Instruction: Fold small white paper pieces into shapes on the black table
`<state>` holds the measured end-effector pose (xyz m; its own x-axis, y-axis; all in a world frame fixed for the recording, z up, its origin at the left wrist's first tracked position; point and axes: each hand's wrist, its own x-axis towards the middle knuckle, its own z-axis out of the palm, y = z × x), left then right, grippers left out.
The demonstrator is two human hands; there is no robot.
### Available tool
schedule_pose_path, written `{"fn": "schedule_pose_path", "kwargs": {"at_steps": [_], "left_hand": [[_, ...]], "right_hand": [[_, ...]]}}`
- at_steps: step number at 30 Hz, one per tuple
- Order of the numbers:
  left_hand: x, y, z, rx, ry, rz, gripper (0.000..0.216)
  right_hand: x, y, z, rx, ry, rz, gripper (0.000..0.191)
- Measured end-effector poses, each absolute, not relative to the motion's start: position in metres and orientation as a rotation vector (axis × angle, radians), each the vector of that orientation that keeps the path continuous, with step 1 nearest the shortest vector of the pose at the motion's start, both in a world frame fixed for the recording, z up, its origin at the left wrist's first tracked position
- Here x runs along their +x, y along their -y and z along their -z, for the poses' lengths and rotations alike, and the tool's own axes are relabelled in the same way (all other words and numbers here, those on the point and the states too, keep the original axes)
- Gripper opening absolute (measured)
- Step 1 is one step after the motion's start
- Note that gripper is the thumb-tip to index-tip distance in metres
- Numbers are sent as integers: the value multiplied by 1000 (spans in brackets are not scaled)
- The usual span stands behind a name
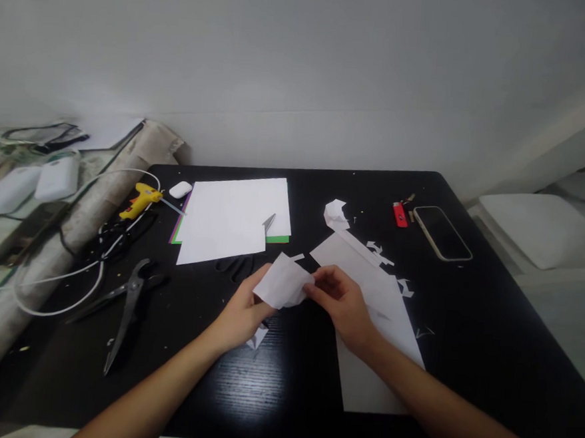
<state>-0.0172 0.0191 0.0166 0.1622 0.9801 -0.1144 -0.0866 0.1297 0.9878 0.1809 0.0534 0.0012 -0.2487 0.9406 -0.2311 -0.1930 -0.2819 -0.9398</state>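
Observation:
Both my hands hold one small white piece of paper (282, 284) above the black table (465, 324). My left hand (240, 319) grips its lower left side with the fingers curled under it. My right hand (341, 301) pinches its right edge. Under my right forearm lies a larger white sheet (380, 318) with cut edges. A small white paper scrap (257, 336) rests on the table just below my left hand.
A stack of white and coloured paper (232, 218) lies further back. Black scissors (236, 265) sit behind the held piece, pliers (127, 297) and a yellow glue gun (141, 200) to the left. A phone (442, 233), a red lighter (399, 214) and paper scraps (335, 213) lie on the right.

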Motion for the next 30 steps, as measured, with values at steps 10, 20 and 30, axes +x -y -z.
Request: {"fn": "schedule_pose_path", "kwargs": {"at_steps": [10, 20, 30], "left_hand": [[-12, -15, 3, 1250, -1267, -1135, 30], [-12, -16, -2, 1299, -1237, -1071, 37], [-11, -20, -12, 1133, -1175, -1169, 24]], "right_hand": [[181, -48, 4, -989, 1139, -1623, 33], [179, -49, -1, -888, 1143, -1854, 37], [181, -48, 4, -933, 922, -2016, 40]]}}
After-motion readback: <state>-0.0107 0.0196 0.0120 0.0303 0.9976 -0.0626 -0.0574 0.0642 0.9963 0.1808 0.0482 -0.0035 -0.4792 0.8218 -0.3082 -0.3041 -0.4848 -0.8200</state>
